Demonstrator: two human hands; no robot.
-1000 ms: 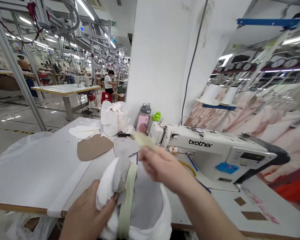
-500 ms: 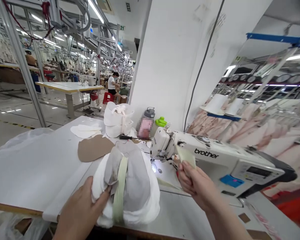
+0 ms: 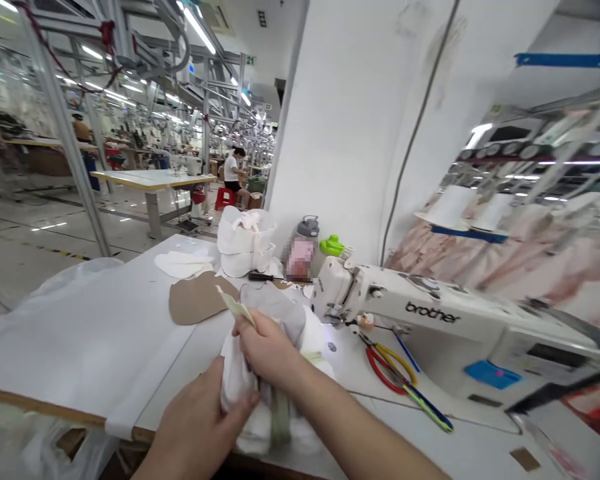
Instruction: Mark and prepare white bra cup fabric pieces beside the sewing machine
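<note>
- Left hand (image 3: 200, 427) low on the near side, clamped on a white fabric bundle (image 3: 237, 380)
- Right hand (image 3: 267, 350) on top of the same bundle, thumb and fingers pinched on a narrow pale green strip (image 3: 233, 305), free end sticking out past the knuckles toward the far side of the table
- Hands close together, both on the bundle, with no clear gap between them
- Grey fabric (image 3: 275, 310) at the top of the bundle, and a pale green band (image 3: 280, 420) down its near side
- Bundle held just above a white work table (image 3: 95, 353), near its front edge and just beside the needle area of a white Brother sewing machine (image 3: 420, 320)
- Tan cut fabric piece (image 3: 200, 300) flat on the table, beyond the bundle, with white cut pieces (image 3: 183, 265) just behind it
- Stacked white padded cups (image 3: 245, 240) against a white column (image 3: 340, 133), a black-handled screwdriver (image 3: 263, 276) lying just in front
- Red-and-yellow-handled snips (image 3: 384, 368) on the machine table, right of the hands
- Clear plastic bag (image 3: 80, 287) over the left end of the table
- Far off, a seated co-worker (image 3: 233, 170) at another table
</note>
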